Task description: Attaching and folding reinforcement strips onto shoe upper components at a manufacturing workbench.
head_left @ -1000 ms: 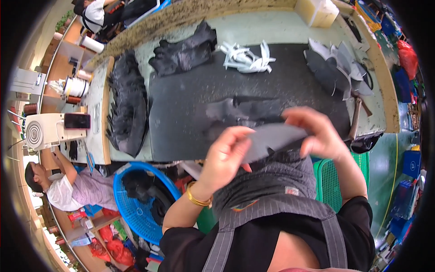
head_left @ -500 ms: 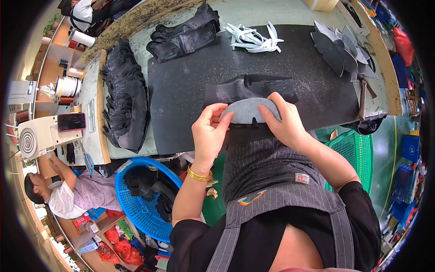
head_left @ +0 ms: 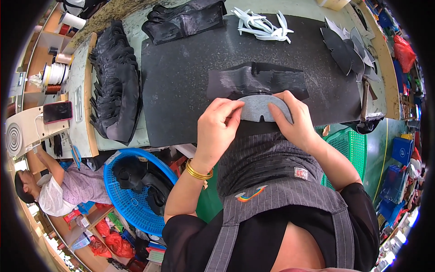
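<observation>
A grey half-moon piece (head_left: 263, 108) with a small notch in its lower edge is held up near the front of the black mat (head_left: 181, 97). My left hand (head_left: 220, 121) pinches its left end between thumb and fingers. At its right end, my right hand (head_left: 297, 121) grips it, thumb on the face and fingers behind the rim. Just beyond lies a flat black piece (head_left: 272, 80), notched at its far edge and marked with pale streaks; the half-moon piece overlaps its near edge in view.
White curved strips (head_left: 263, 27), black pieces (head_left: 183, 21) and half-moon pieces (head_left: 337, 52) lie farther back. Overlapping black pieces (head_left: 120, 86) line the left. A handled tool (head_left: 365, 99) sits right. Blue (head_left: 111, 181) and green (head_left: 351, 147) baskets flank me. A co-worker (head_left: 56, 192) is at left.
My left fingers have shifted along the left end of the grey half-moon piece, with the hand now more closed. The view has moved slightly, so the table things appear higher.
</observation>
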Available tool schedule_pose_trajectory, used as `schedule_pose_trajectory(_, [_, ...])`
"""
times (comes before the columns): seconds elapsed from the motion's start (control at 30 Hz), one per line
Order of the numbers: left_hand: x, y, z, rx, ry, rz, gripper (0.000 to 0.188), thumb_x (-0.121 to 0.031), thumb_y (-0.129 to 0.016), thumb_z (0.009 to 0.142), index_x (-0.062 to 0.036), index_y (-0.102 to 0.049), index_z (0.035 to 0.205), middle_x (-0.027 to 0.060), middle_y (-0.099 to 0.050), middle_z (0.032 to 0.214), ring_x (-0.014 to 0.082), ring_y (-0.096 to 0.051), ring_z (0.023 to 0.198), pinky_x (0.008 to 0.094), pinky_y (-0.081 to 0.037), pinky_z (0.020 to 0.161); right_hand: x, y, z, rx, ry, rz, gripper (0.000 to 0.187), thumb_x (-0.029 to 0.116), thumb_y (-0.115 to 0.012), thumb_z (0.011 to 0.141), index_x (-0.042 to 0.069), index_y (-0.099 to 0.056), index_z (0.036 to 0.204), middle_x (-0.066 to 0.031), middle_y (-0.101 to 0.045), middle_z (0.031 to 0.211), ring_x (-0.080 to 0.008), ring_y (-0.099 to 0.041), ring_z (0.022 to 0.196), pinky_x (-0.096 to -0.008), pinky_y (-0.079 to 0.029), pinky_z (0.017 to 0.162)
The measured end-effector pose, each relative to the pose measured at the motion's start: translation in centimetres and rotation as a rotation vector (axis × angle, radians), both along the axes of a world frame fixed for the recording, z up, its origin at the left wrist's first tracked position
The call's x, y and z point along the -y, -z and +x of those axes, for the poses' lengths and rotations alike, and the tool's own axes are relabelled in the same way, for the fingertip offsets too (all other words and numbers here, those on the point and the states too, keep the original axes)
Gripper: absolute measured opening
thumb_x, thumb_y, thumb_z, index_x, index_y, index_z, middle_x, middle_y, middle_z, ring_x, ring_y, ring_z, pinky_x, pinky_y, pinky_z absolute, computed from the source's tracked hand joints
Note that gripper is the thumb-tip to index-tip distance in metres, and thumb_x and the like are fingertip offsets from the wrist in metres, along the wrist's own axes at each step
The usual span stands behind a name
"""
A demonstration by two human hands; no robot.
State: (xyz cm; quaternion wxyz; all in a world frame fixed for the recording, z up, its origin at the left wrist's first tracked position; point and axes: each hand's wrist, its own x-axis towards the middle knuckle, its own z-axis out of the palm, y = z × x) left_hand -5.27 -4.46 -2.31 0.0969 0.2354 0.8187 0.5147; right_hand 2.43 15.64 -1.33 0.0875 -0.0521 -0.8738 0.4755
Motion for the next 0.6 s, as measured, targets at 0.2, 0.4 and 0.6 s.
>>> schedule_pose_trajectory(0.2, [-0.1,0.2,0.5,-0.203,0.005,-0.099,0.016,0.003,-0.072,0.088,-0.0015,-0.076,0.103,0.0063,-0.069,0.097,0.0117,-0.066,0.081,0.0248,-0.053,0.07,-0.2,0.1,-0.1,-0.017,0.002,-0.012,0.018,0.012,-0.065,0.094,-0.003,-0.057,0.102,-0.0232,-0.066,0.09,-0.0417,-0.066,0.086,-0.0436,-0.052,0.075])
schedule_pose_trajectory(0.4, [1.0,-0.1,-0.6,0.358,-0.055,0.304,0.015,0.001,-0.071,0.091,-0.002,-0.077,0.104,0.0046,-0.07,0.102,0.0099,-0.066,0.089,0.0229,-0.053,0.078,-0.4,0.2,-0.1,0.0,-0.021,-0.045,0.019,0.013,-0.065,0.095,-0.003,-0.054,0.099,-0.0231,-0.064,0.087,-0.0429,-0.064,0.085,-0.0452,-0.05,0.073])
schedule_pose_trajectory(0.6, [0.3,0.1,0.0,0.151,-0.07,0.121,0.015,-0.002,-0.074,0.09,-0.0034,-0.078,0.103,0.0037,-0.071,0.097,0.0085,-0.066,0.08,0.0221,-0.053,0.071,-0.6,0.4,0.3,-0.013,-0.038,-0.08,0.02,0.013,-0.064,0.096,-0.003,-0.054,0.102,-0.0238,-0.063,0.087,-0.0432,-0.064,0.087,-0.0449,-0.05,0.074])
